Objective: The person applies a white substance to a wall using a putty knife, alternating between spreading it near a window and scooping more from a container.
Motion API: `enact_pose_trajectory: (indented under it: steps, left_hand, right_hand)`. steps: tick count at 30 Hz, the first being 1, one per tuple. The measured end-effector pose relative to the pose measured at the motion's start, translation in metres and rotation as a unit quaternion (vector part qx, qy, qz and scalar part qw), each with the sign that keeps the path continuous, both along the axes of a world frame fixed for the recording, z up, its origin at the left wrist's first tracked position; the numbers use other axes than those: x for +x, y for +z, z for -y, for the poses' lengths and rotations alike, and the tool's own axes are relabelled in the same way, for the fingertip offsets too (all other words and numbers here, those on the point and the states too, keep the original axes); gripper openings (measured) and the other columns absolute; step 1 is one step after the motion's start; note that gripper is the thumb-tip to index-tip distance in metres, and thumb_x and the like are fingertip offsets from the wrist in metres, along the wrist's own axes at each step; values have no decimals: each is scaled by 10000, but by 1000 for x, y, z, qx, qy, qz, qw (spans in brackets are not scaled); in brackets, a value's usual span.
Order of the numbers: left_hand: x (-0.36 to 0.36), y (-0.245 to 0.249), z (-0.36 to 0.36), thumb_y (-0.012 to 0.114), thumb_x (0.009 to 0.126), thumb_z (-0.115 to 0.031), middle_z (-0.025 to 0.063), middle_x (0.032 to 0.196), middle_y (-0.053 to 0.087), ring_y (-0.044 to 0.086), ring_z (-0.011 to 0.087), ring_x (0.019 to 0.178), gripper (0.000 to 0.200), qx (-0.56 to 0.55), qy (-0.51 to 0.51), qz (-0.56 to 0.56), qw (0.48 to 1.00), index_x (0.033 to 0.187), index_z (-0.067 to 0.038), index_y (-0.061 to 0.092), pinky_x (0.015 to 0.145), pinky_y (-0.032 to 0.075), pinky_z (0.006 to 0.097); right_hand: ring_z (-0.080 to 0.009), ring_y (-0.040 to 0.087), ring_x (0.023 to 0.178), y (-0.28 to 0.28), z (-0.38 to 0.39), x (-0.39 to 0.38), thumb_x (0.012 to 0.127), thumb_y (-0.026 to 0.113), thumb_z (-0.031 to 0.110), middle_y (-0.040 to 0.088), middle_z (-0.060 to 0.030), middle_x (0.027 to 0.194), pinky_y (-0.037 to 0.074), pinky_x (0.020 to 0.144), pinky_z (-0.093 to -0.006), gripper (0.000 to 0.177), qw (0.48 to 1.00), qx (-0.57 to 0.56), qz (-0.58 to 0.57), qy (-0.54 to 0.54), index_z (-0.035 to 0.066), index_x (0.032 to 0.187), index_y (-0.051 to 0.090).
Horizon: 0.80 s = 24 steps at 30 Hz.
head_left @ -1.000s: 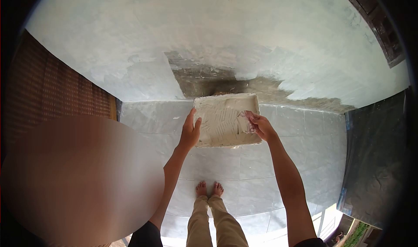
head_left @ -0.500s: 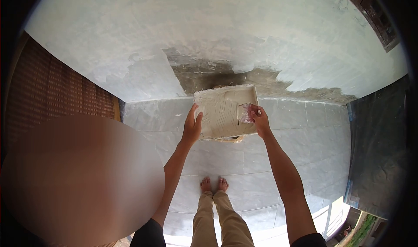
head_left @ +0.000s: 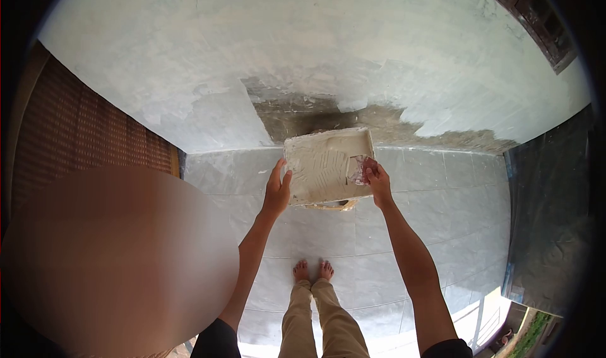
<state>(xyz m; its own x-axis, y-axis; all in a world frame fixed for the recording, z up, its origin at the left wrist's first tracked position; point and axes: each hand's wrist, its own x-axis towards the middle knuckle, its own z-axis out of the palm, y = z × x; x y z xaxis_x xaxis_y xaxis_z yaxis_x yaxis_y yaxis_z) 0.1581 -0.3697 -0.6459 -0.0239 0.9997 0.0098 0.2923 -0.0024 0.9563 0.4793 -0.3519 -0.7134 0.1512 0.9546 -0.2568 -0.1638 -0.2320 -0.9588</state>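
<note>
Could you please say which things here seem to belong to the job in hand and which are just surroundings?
Apparently in the job:
shallow rectangular pale-crusted tray, left hand at its edge
smeared off-white paste in it
flat reddish hand tool, held in the right hand
pale wall with bare grey-brown patch

Likely just surroundings:
brown woven screen
glossy dark sheet
dark brown wooden frame

Tray (head_left: 323, 132) is off-white; paste (head_left: 309, 159) is cream-beige, lined with short darker strokes. Hand tool (head_left: 360, 170) shows dull red, smeared whitish. Wall (head_left: 284, 36) is pale greenish-white, blotchy; patch (head_left: 379, 120) grey-brown, streaky. Floor tiles (head_left: 379, 232) grey, paler joint grid. Trousers (head_left: 297, 329) khaki, sleeves (head_left: 214, 342) black. Blind (head_left: 82, 124) reddish-brown, rows of lighter dashes. Sheet (head_left: 549, 219) near-black.
</note>
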Motion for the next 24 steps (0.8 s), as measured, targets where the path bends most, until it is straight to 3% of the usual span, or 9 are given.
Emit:
enact_pose_trajectory:
  steps: [8,11,13,14,17,20,24]
  left_hand:
    - [3,4,-11,483,1045,-234,233,1442,506,452,315,1387,514,29,-8,-9,1000,1481,23,392,1156,318,373]
    - [5,4,-5,484,1046,-233,234,1437,510,452,314,1387,514,14,-9,-2,1000,1482,23,389,1156,318,374]
    - [4,-1,-3,483,1047,-231,232,1434,514,456,314,1384,515,24,-10,1,1000,1485,21,384,1154,322,376]
    - [3,0,-3,483,1047,-231,232,1434,514,456,314,1384,515,26,-10,1,1000,1485,21,384,1154,322,376]
    - [0,14,-9,481,1049,-233,229,1434,516,465,313,1377,513,34,-12,-3,999,1484,22,387,1149,329,375]
    - [-1,47,-28,478,1052,-239,223,1439,517,470,311,1373,507,64,-9,-7,998,1480,21,398,1144,336,373]
    - [-4,119,-61,470,1055,-240,212,1443,520,472,301,1373,493,123,-9,14,992,1474,14,414,1143,338,377]
  right_hand:
    - [-100,624,980,-10,-4,-4,1018,551,47,675,-36,1119,498,823,-257,278,994,37,91,45,8,1291,585]
    - [-108,620,958,-11,2,-9,1024,555,68,669,-31,1078,500,820,-265,277,998,39,29,42,27,1296,579]
    - [-115,616,940,9,6,-20,1031,554,91,653,-23,1076,507,815,-286,287,995,-38,-86,-18,56,1316,561]
    - [-115,616,940,17,5,-22,1031,554,91,653,-23,1076,507,815,-286,287,996,-36,-86,-17,56,1316,561]
    - [-135,640,1001,49,-1,-26,1037,548,107,637,-19,1182,538,886,-324,301,986,-50,-159,-28,85,1336,550]
    - [-153,648,1022,92,-19,-29,1039,537,103,649,-33,1177,545,882,-335,279,972,-42,-227,-50,84,1316,559]
    - [-172,666,1034,154,-46,-25,1030,559,121,660,-50,1175,561,852,-330,267,957,27,-288,19,73,1292,570]
